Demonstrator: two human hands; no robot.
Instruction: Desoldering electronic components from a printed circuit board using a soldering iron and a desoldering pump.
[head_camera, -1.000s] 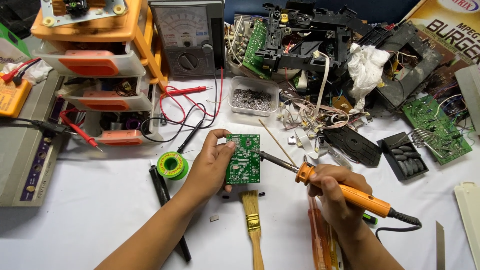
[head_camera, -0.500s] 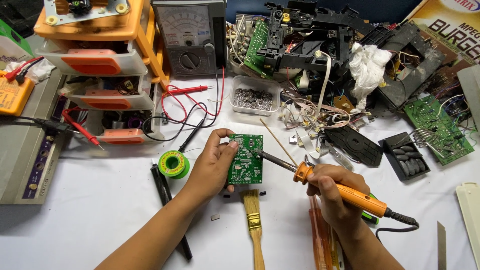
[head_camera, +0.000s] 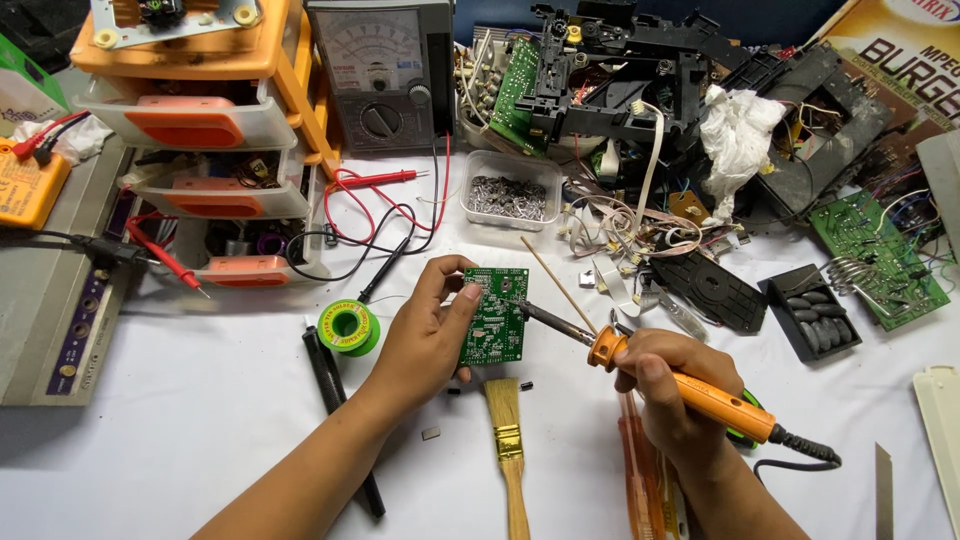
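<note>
Since the earlier frames, both of my hands have kept their grips; the soldering iron's tip has stayed at the right edge of the circuit board, with only a slight shift of the whole scene.

Left hand (head_camera: 425, 335): closed on the small green circuit board (head_camera: 494, 316), thumb across its upper left corner, fingers behind it. I hold the board tilted up off the desk (head_camera: 150, 440), its face toward me.

Right hand (head_camera: 672, 392): wrapped around the orange handle of the soldering iron (head_camera: 690, 388). The dark metal shaft runs up and left from this hand, and its tip meets the right edge of the board. The black cord leaves the handle's rear end to the right of my wrist.

Near the left hand:
- A spool of solder wire (head_camera: 349, 327) with a green core lies just left of it.
- A black pen (head_camera: 340, 400) lies beside my left forearm.
- A paintbrush (head_camera: 508, 440) with pale bristles lies just below the board, between my two hands.

Above the board sits a clear plastic tub (head_camera: 511, 190) of small metal parts. A thin wooden stick (head_camera: 557, 285) lies above the iron's shaft.
</note>
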